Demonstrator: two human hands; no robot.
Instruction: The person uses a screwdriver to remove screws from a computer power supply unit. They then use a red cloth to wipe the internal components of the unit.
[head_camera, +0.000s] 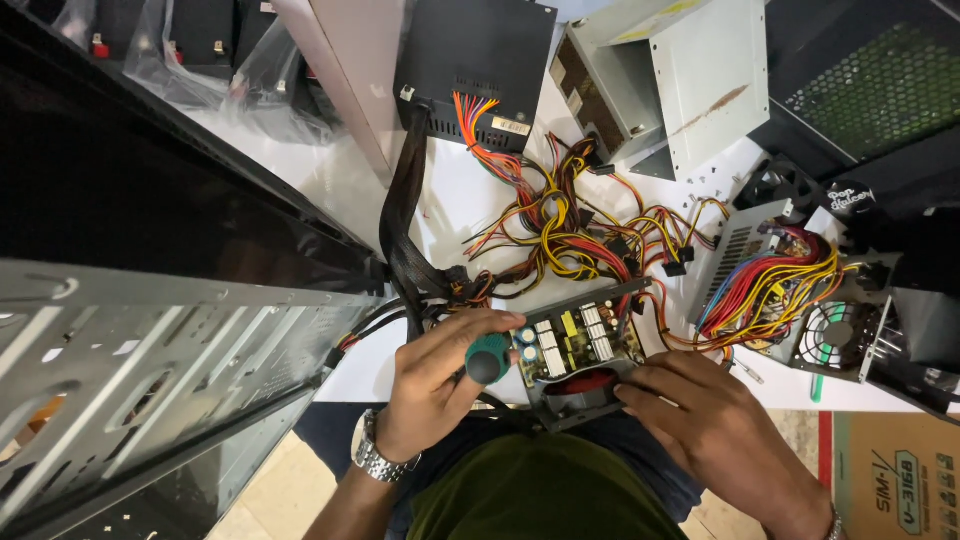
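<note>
Left hand (435, 385) wrapped around rubbery green-black screwdriver handle (489, 360); shaft hidden. Right hand (705, 420) fingers curled, pressing open metal power supply (580, 350) edge between both hands. Glossy tangled wires (570, 225) beyond; fan partly hidden.

White table (450, 200), black power supply (478, 62) at upper centre, tangled red and yellow wires (570, 225) mid-frame, grey metal casing (665, 75) upper right, opened supply with fan (815, 320) at right edge
</note>
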